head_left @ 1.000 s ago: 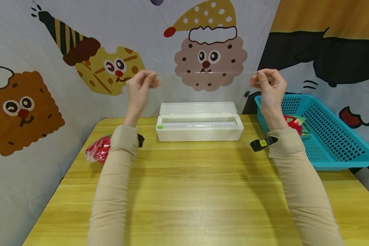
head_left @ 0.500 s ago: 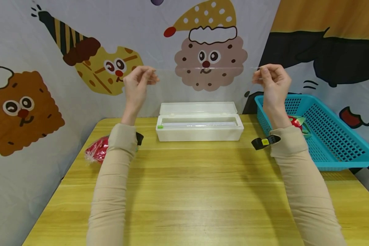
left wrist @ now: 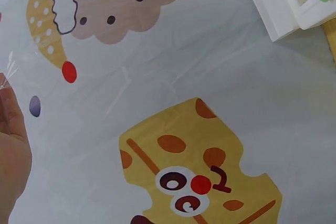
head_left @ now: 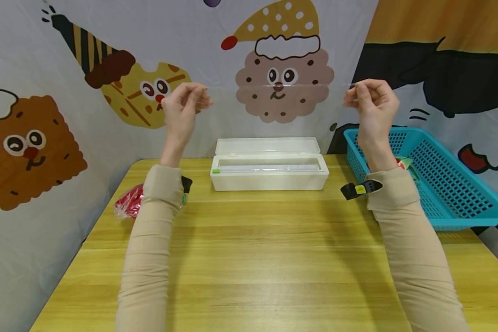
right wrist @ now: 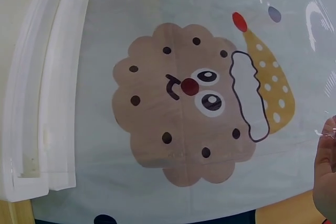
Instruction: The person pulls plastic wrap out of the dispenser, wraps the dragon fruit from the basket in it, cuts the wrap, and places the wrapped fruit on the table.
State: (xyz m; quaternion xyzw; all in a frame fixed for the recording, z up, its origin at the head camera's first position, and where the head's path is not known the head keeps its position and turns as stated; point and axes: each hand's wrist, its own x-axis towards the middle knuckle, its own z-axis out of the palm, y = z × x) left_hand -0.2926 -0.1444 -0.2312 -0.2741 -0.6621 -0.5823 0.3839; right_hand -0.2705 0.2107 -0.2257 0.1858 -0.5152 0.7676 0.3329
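Observation:
A clear sheet of plastic wrap [head_left: 278, 85] is stretched between my two raised hands, its top edge a faint line against the printed backdrop. My left hand [head_left: 182, 108] pinches one end between thumb and fingers. At the other end my right hand [head_left: 373, 108] pinches the wrap the same way. Below and between them stands a white wrap dispenser box [head_left: 269, 180], lid up, with a roll of wrap [head_left: 274, 168] inside and a green slider [head_left: 216, 171] at its left. Each wrist view catches only part of its hand, with glints of film at the fingertips.
Partly behind my left forearm lies a red item in clear film [head_left: 128, 203]. A blue plastic basket [head_left: 460, 224] at the right holds a red object with green tips [head_left: 404, 163], mostly hidden by my right wrist. A cartoon-printed cloth [head_left: 108, 138] hangs behind the wooden table [head_left: 274, 258].
Both hands have risen and moved slightly apart, carrying the stretched plastic wrap upward. The dispenser box and basket stay in place.

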